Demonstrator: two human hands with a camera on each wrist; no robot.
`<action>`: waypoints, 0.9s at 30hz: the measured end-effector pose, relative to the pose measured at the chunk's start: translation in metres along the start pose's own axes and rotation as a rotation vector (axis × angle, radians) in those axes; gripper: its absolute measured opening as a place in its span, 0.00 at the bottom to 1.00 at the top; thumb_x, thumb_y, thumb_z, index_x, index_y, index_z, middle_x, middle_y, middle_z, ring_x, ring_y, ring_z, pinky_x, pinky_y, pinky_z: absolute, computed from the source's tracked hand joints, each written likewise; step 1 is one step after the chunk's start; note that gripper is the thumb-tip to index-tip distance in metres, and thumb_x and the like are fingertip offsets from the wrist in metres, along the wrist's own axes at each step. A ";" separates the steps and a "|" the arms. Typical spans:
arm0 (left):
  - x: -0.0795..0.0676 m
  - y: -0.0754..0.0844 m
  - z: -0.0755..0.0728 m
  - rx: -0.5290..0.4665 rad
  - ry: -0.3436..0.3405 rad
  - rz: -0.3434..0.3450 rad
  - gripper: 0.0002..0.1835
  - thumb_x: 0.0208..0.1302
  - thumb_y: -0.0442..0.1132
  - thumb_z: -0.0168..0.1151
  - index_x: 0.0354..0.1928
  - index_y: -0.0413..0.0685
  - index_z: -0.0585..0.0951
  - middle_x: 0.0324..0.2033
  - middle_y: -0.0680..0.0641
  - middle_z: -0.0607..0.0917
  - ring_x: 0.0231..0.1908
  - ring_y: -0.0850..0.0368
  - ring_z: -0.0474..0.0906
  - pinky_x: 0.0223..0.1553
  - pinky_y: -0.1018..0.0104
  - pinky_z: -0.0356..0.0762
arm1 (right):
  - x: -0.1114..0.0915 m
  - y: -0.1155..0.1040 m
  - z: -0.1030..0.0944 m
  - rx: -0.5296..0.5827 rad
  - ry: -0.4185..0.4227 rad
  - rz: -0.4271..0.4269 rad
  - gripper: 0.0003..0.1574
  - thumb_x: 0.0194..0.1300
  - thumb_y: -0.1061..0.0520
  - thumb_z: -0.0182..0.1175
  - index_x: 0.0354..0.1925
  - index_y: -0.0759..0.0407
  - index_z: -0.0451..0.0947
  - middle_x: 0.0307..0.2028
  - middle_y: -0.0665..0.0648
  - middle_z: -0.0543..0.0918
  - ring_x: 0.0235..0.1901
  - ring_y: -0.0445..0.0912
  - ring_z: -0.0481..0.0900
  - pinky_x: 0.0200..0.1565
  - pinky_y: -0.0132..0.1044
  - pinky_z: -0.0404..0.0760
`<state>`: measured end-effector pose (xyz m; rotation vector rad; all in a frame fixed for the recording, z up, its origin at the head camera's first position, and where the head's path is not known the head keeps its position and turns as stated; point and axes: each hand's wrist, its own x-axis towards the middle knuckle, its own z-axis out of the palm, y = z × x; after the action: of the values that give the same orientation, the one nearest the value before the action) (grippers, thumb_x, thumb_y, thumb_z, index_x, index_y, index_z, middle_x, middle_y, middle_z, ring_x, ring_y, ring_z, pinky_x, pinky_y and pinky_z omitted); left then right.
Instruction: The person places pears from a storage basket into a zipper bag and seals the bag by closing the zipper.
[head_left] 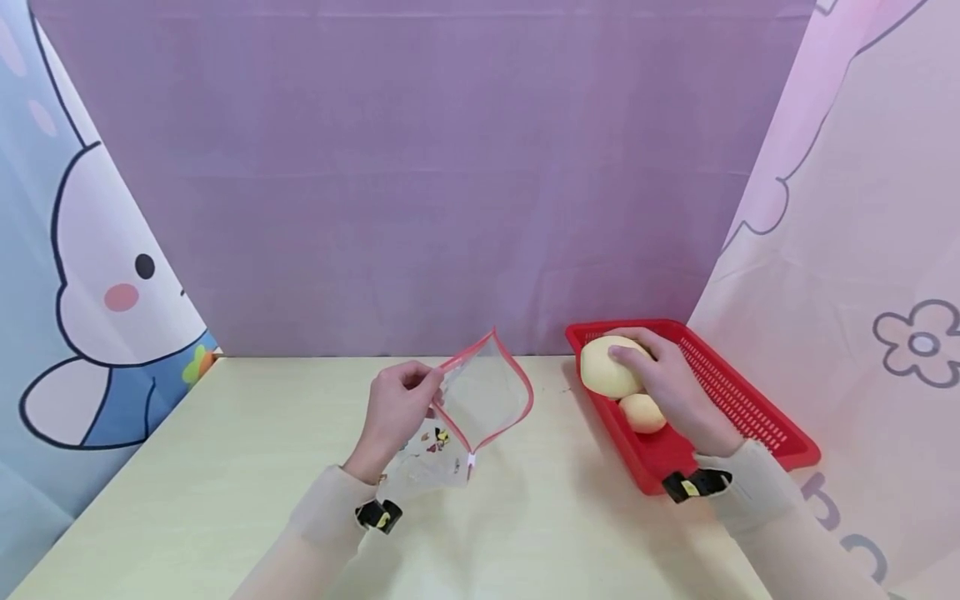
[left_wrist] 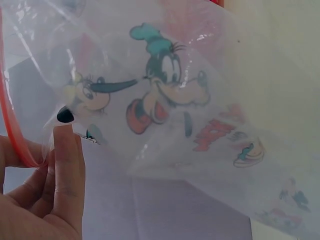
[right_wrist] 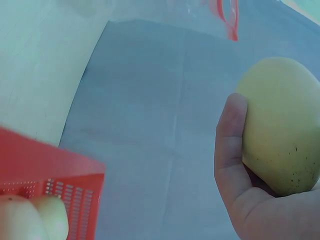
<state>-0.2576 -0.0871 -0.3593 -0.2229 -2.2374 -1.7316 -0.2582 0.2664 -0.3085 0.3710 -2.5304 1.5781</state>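
Observation:
My left hand (head_left: 401, 406) pinches the red rim of a clear zip bag (head_left: 486, 398) printed with cartoon figures. The bag's mouth gapes toward the right, with a white slider at the lower corner of the rim. In the left wrist view, the fingers (left_wrist: 68, 180) are beside the printed film of the bag (left_wrist: 165, 155). My right hand (head_left: 671, 379) grips a large, smooth, pale yellow oval fruit (head_left: 606, 368) above the red basket (head_left: 645, 467). Dark specks mark one end of that fruit (right_wrist: 280, 115) in the right wrist view; its exact kind is unclear.
A smaller pale yellow fruit (head_left: 642, 414) lies in the basket; the right wrist view shows two fruits, one a rounded fruit (right_wrist: 54, 217), behind the basket wall. The pale table (head_left: 247, 467) meets a purple cloth backdrop (head_left: 420, 183). Printed cloths hang left and right.

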 end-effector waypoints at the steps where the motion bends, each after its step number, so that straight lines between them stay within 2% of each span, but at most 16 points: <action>1: 0.000 0.000 0.000 -0.002 0.001 0.002 0.10 0.72 0.38 0.62 0.37 0.39 0.87 0.24 0.44 0.84 0.23 0.52 0.81 0.25 0.65 0.86 | -0.001 -0.001 0.001 0.004 -0.002 -0.001 0.31 0.74 0.41 0.58 0.66 0.56 0.70 0.58 0.61 0.74 0.48 0.57 0.78 0.43 0.41 0.88; 7: 0.001 0.002 0.000 -0.001 0.005 0.009 0.10 0.71 0.38 0.62 0.37 0.39 0.87 0.24 0.44 0.84 0.22 0.51 0.81 0.25 0.64 0.86 | -0.005 -0.006 0.007 -0.012 0.005 -0.020 0.32 0.73 0.41 0.60 0.66 0.54 0.70 0.59 0.60 0.73 0.51 0.59 0.75 0.45 0.43 0.87; 14: 0.003 0.001 0.001 -0.003 0.007 0.007 0.10 0.71 0.38 0.62 0.38 0.37 0.87 0.24 0.44 0.84 0.21 0.53 0.80 0.25 0.65 0.86 | -0.003 -0.011 0.019 -0.049 0.056 -0.097 0.26 0.73 0.46 0.60 0.63 0.56 0.74 0.56 0.59 0.76 0.51 0.54 0.73 0.45 0.39 0.83; 21: 0.003 0.001 0.001 -0.003 0.007 0.021 0.11 0.71 0.37 0.62 0.38 0.35 0.86 0.23 0.44 0.84 0.20 0.53 0.80 0.24 0.65 0.85 | -0.003 -0.014 0.034 0.031 0.061 -0.186 0.26 0.72 0.50 0.63 0.63 0.58 0.74 0.56 0.57 0.77 0.51 0.54 0.74 0.43 0.35 0.86; 27: 0.002 0.003 0.002 -0.005 0.000 0.015 0.10 0.71 0.38 0.62 0.39 0.36 0.87 0.24 0.44 0.84 0.21 0.53 0.80 0.25 0.65 0.86 | -0.001 -0.018 0.046 0.034 0.053 -0.270 0.25 0.71 0.54 0.63 0.62 0.59 0.75 0.56 0.54 0.78 0.53 0.51 0.74 0.46 0.33 0.83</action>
<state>-0.2592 -0.0843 -0.3565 -0.2403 -2.2263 -1.7299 -0.2514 0.2175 -0.3139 0.6361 -2.3017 1.5079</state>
